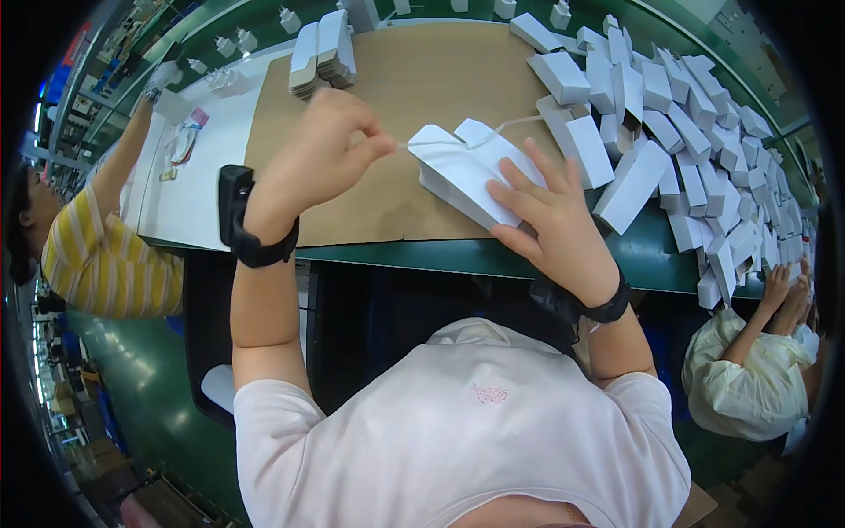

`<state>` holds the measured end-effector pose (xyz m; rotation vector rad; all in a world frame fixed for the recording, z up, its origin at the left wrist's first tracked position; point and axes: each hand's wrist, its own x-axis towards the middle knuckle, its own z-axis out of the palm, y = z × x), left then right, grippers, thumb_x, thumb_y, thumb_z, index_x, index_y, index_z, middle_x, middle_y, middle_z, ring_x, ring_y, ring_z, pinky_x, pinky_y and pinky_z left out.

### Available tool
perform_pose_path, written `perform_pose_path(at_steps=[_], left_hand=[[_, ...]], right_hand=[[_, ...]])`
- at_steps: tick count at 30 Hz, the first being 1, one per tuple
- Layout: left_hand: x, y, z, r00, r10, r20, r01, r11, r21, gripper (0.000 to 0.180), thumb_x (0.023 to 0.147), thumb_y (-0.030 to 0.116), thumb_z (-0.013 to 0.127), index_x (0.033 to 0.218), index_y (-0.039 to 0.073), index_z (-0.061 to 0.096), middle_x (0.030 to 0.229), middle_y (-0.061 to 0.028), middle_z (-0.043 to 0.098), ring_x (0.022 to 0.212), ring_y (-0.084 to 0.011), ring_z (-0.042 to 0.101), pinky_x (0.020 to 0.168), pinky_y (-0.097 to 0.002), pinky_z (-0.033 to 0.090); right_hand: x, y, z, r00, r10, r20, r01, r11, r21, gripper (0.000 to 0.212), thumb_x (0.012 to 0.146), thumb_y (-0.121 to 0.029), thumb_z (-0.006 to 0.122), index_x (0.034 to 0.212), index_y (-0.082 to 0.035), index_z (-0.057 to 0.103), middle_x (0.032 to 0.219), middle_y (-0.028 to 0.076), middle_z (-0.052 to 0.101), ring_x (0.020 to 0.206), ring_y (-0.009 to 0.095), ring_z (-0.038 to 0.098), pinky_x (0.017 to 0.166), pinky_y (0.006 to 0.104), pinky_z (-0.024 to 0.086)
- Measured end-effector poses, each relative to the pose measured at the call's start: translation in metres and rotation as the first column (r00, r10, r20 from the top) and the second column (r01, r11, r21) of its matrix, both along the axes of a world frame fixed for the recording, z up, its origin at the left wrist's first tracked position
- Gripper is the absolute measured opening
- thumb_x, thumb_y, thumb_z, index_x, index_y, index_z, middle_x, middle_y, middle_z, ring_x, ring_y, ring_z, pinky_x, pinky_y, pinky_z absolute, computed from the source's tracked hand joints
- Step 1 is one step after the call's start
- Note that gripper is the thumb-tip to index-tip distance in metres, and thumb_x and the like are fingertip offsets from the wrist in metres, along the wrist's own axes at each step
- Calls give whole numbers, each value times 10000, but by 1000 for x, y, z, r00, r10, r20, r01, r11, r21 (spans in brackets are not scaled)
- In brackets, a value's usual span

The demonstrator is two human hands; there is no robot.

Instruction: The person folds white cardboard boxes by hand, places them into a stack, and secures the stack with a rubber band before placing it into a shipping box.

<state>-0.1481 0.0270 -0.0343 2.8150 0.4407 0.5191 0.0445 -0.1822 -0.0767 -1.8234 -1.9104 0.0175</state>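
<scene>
My left hand [330, 145] is closed in a pinch on one end of a thin whitish band [431, 142]. From there the band crosses the top of some flattened white cartons [458, 167] and runs on toward the pile at the right; whether it is elastic or string I cannot tell. My right hand [550, 211] lies with spread fingers on the cartons' lower right part, against the brown board [378, 198]. Stacked flat cartons [322, 53] stand beyond my left hand.
A large heap of white boxes [678, 132] covers the table's right side. Small white bottle-like pieces [246, 40] line the far edge. A person in a yellow striped top [106, 255] reaches in at left; another person's hands [788, 295] are at far right.
</scene>
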Motion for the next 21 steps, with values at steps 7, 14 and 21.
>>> perform_pose_path(at_steps=[7,14,21], left_hand=[[30,-10,-10,977,-59,203,56,998,21,209,795,184,618,935,28,624,966,-136,598,994,-318,484,860,-394,400],[92,-13,-19,934,-347,83,353,932,-77,544,703,265,702,1175,51,539,1189,-180,513,1160,-333,419,968,-372,364],[106,-25,-5,753,-479,-451,498,863,-85,1147,445,301,833,1411,162,231,1396,-166,313,1341,-348,185,1074,-543,134]], right_hand=[[0,-7,-1,995,43,-87,-25,981,194,281,722,-14,648,995,-76,634,995,98,614,1023,290,512,953,450,336],[11,-8,-1,967,-22,-253,103,946,309,259,710,96,564,930,-27,624,793,115,539,806,278,497,717,333,416],[46,-47,-8,930,-199,-310,286,920,268,215,719,39,602,914,-43,641,936,90,589,957,278,509,834,356,401]])
